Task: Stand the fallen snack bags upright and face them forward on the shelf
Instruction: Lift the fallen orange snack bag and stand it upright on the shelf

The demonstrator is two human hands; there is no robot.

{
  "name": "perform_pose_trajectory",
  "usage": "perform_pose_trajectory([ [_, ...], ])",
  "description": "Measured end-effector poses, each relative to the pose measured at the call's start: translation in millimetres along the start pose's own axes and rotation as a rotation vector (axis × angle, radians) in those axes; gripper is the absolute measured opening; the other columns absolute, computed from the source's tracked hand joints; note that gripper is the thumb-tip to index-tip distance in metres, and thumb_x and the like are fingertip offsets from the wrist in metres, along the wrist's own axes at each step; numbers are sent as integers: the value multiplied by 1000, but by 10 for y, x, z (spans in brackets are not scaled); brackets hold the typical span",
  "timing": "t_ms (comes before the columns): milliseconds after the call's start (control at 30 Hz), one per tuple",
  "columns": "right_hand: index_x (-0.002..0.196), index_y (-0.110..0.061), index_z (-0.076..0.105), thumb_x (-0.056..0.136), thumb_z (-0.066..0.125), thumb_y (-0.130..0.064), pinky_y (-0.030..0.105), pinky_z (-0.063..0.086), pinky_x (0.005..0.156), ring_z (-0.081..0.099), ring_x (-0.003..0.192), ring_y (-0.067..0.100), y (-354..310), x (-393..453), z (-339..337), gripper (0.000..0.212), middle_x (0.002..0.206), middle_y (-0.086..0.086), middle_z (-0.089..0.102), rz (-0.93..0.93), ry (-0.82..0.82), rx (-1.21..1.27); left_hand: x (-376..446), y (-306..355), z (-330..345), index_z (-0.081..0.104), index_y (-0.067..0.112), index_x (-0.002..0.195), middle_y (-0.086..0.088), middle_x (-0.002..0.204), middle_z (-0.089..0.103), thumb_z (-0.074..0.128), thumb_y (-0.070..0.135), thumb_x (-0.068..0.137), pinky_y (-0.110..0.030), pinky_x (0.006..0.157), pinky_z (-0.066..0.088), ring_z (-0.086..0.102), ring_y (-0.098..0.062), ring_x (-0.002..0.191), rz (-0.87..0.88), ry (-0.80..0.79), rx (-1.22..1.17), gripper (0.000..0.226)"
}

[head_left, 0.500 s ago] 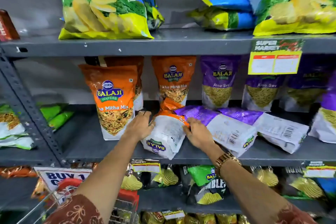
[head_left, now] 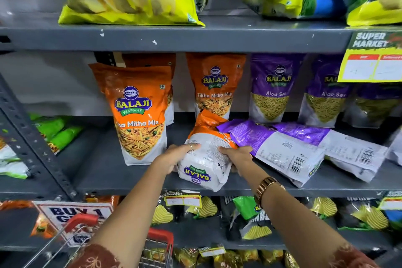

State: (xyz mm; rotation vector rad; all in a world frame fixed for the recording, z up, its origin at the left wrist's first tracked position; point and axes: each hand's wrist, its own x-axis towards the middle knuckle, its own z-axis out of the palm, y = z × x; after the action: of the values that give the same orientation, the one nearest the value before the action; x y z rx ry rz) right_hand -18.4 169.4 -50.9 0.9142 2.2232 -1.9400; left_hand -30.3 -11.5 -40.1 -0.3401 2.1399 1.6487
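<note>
Both hands clamp the fallen orange bag [head_left: 206, 159] at the shelf [head_left: 104, 172] front edge: left hand [head_left: 174, 156] on its left side, right hand [head_left: 236, 158] on its right. Bag lies back-up, logo upside down, base past the lip. Risk: slick film slips in the turn & bag drops off the edge. Behind/right, two purple bags [head_left: 289, 148] lie flat, one touching the orange top; lifting may drag them. Further back, upright orange bag [head_left: 139, 115] could get knocked w/ the left elbow swing.

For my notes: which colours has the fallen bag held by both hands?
Orange top, white lower part, on the fallen Tikha Mitha Mix bag; head view.
</note>
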Motion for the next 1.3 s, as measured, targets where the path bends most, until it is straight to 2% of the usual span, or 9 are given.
perform_pose_trajectory([
  [67,127,0,33,70,78,-21,57,51,89,59,110,37,-13,12,3,76,122,24,57,71,-92,93,-41,-3,2,58,7,103,-12,87,72,74,46,62,-28,59,50,68,-24,74,10,45,-12,59],
  [133,91,-1,52,73,75,-13,59,49,91,64,95,35,-12,28,-20,31,103,25,63,69,-152,96,-84,-22,12,57,7,101,-14,89,71,76,42,60,-28,60,51,67,-25,74,30,99,-35,58],
  [200,70,-6,48,74,73,-6,55,49,90,60,76,29,-13,10,-43,25,81,20,59,74,-200,121,-140,-30,10,59,6,100,-14,91,70,78,38,58,-28,60,50,66,-25,76,44,128,-57,57],
  [500,83,-7,62,67,74,5,15,44,42,58,55,8,-158,-182,9,23,78,6,66,-200,-261,221,-379,-106,-98,58,10,106,-9,119,62,80,17,62,-33,81,49,59,-23,97,202,256,-201,50],
  [633,111,3,54,63,70,19,22,52,63,61,73,14,-310,-181,-9,53,97,13,63,-394,-245,285,-388,-22,-58,49,19,100,-3,99,64,75,-3,64,-21,41,49,59,-10,66,338,286,-212,50],
  [800,107,-8,52,64,71,16,28,56,69,64,83,21,-446,-39,-118,52,96,7,63,-559,-193,193,-139,104,74,47,14,120,-7,126,57,72,-11,63,-32,89,49,55,-21,110,456,304,-147,67],
  [900,107,-7,50,68,70,15,42,55,82,64,92,28,-368,87,-179,49,102,11,64,-578,-191,110,72,46,188,41,19,128,-5,129,56,69,-11,66,-30,86,47,53,-19,111,440,259,-142,74],
  [1167,110,-7,51,76,69,0,24,50,75,60,84,12,-182,321,-148,39,106,8,63,-520,-259,89,342,-135,245,43,24,124,8,113,57,63,-12,71,-26,80,46,55,-13,103,402,213,-249,68],
  [1300,111,-12,49,74,72,-5,27,48,78,57,92,16,-123,326,-181,44,106,6,62,-592,-184,39,253,-65,167,56,22,92,2,95,64,47,-4,58,-30,72,45,53,-22,96,330,158,-427,44],
])
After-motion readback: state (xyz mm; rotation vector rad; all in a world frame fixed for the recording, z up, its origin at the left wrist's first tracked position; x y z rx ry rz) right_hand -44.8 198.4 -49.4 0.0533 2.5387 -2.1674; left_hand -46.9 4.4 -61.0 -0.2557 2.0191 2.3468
